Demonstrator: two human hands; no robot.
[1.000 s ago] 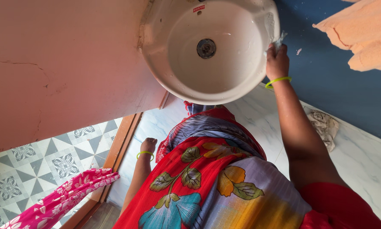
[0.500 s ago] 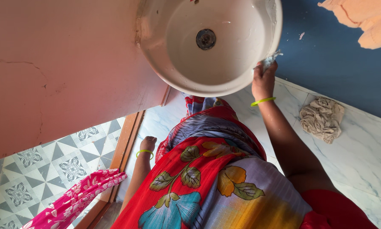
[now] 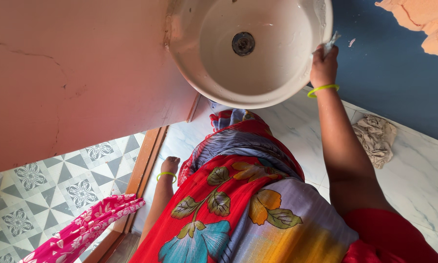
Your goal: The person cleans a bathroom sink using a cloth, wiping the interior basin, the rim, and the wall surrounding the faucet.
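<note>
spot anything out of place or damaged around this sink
A crumpled beige rag lies loose on the marble floor beside the blue wall. The pink wall has thin cracks. The washbasin looks intact; the right hand presses a small cloth against its rim.

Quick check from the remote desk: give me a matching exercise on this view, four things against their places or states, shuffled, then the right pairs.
Things:
1. right hand
2. left hand
3. crumpled beige cloth
4. wash basin

Places or states:
A. lying on the marble floor by the blue wall
B. hanging down at the person's side
C. fixed to the pink wall, drain in its middle
D. gripping a small wipe at the basin's rim

Pairs: 1-D, 2-B, 3-A, 4-C
</note>
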